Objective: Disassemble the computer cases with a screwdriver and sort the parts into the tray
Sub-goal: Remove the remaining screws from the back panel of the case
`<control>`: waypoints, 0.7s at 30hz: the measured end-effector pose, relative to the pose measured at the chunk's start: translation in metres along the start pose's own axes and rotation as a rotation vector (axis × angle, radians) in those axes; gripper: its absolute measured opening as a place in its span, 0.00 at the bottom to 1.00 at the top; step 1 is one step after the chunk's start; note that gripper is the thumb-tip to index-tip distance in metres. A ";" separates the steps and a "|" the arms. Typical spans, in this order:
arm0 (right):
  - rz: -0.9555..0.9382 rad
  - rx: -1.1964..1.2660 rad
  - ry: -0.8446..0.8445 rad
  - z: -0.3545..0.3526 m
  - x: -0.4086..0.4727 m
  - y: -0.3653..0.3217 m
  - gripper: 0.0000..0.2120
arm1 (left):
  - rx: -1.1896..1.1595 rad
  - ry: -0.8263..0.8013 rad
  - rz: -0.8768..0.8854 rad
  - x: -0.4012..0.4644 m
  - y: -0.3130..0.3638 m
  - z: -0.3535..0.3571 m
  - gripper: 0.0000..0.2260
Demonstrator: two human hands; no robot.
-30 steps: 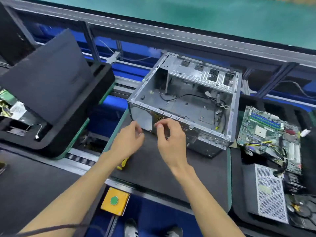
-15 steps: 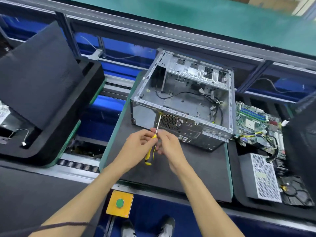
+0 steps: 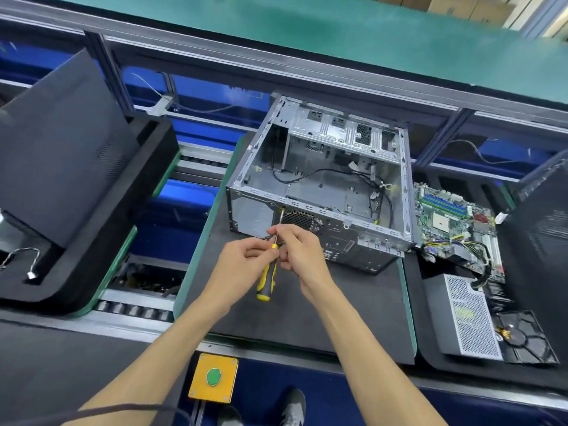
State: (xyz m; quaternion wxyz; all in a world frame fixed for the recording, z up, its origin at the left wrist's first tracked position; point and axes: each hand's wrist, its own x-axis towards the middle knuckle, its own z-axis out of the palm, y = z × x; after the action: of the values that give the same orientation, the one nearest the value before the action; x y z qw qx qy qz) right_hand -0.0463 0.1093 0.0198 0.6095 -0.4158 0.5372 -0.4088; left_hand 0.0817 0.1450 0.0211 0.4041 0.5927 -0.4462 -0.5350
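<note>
The left hand (image 3: 242,262) grips the screwdriver (image 3: 269,272) by its yellow-and-black handle, while the right hand (image 3: 296,250) pinches the thin shaft to steady it; the tip sits at the upper rear edge of the computer case (image 3: 322,192), just beside the fan grille (image 3: 302,221). The case stands open on the counter (image 3: 292,318), a stiff sheet-metal shell, probably light now it is gutted, with thin edges that look sharp; its folded rim would be the safest hold. Loose cables (image 3: 353,176) trail inside and could snag. To the right, the tray (image 3: 430,358) holds a fragile motherboard (image 3: 455,222), a power supply (image 3: 461,318) and a drive (image 3: 522,336). The screw itself is too small to make out.
</note>
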 end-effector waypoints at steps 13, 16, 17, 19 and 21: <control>0.032 0.150 0.030 -0.001 0.006 0.004 0.11 | -0.315 -0.378 -0.233 -0.008 -0.004 -0.008 0.16; 0.037 0.003 -0.012 -0.005 0.005 -0.010 0.11 | -0.487 -0.408 -0.265 -0.006 -0.005 -0.011 0.16; 0.022 -0.138 -0.026 -0.006 0.006 -0.017 0.11 | -0.568 -0.390 -0.293 -0.006 -0.004 -0.011 0.16; -0.095 -0.583 -0.005 -0.010 0.007 -0.031 0.14 | -0.608 -0.277 -0.322 -0.006 -0.004 -0.008 0.15; -0.359 -0.953 0.182 -0.017 0.008 -0.040 0.17 | -0.421 -0.091 -0.291 -0.008 -0.003 0.001 0.16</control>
State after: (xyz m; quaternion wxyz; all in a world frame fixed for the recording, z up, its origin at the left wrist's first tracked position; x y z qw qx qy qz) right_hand -0.0642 0.0875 0.0534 0.2236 -0.6955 0.6349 -0.2513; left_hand 0.0813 0.1532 0.0200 0.4169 0.5288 -0.2527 -0.6948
